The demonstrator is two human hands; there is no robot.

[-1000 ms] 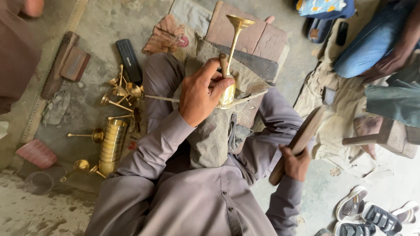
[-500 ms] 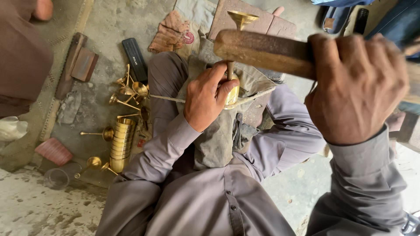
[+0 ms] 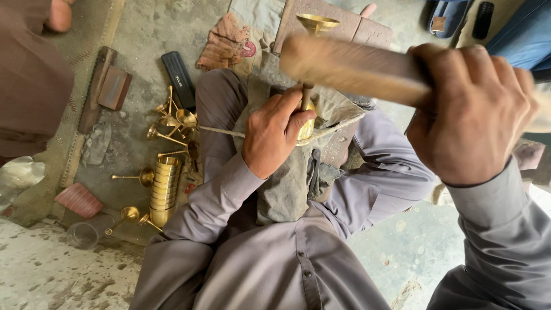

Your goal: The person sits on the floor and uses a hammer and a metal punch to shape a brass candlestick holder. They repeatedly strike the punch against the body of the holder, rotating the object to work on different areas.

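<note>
My left hand [image 3: 274, 133] grips a brass goblet-shaped piece [image 3: 306, 127] against the grey cloth [image 3: 287, 183] on my lap; its stem runs up to a brass cup [image 3: 317, 23] at the top. My right hand [image 3: 468, 112] is raised close to the camera, closed around a wooden mallet [image 3: 350, 66] whose blurred head hangs above the brass piece. A thin rod [image 3: 221, 132] pokes out from under my left hand toward the left.
Several brass cups and stems [image 3: 172, 123] and a stack of brass cups [image 3: 163, 183] lie on the floor at left, beside a black case [image 3: 178, 80], wooden blocks [image 3: 112, 86], a red rag [image 3: 227, 43] and a glass [image 3: 86, 234]. Another person [image 3: 28, 74] sits at far left.
My right hand swung the mallet up from low at my right side to high in front of the camera. The left hand has kept its grip on the brass piece.
</note>
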